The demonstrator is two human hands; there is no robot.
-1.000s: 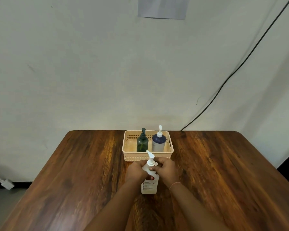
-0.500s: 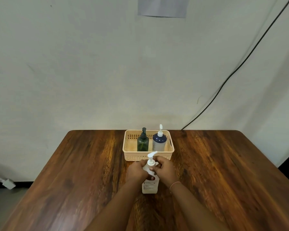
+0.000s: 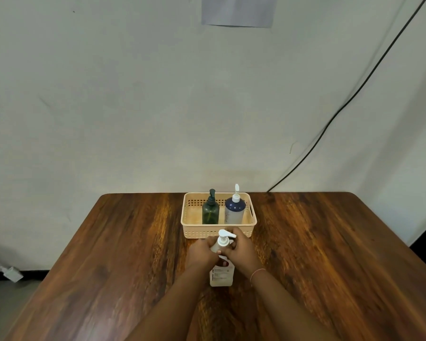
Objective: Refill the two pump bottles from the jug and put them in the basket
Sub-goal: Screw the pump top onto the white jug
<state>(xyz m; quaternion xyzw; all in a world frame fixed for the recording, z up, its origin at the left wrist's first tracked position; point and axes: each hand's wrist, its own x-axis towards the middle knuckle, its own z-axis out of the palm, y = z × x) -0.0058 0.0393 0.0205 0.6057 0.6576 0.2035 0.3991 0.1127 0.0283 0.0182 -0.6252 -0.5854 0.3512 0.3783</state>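
Observation:
A white bottle with a white pump head (image 3: pixel 221 274) stands upright on the wooden table (image 3: pixel 317 254), just in front of the basket. My left hand (image 3: pixel 202 252) grips its shoulder from the left. My right hand (image 3: pixel 241 249) wraps round the neck below the pump from the right. The pump spout points right. Behind it a beige perforated basket (image 3: pixel 190 232) holds two upright pump bottles: a dark green one (image 3: pixel 210 211) on the left and a dark blue one with a white pump (image 3: pixel 235 210) on the right.
A pale wall rises straight behind the table's far edge, and a black cable (image 3: pixel 330 124) runs down it to the right of the basket. A small white object (image 3: pixel 11 273) lies on the floor at the left.
The pump head has turned: its spout pointed up-left a second ago and now points right. Both hands have stayed on the white bottle, which has not shifted on the table.

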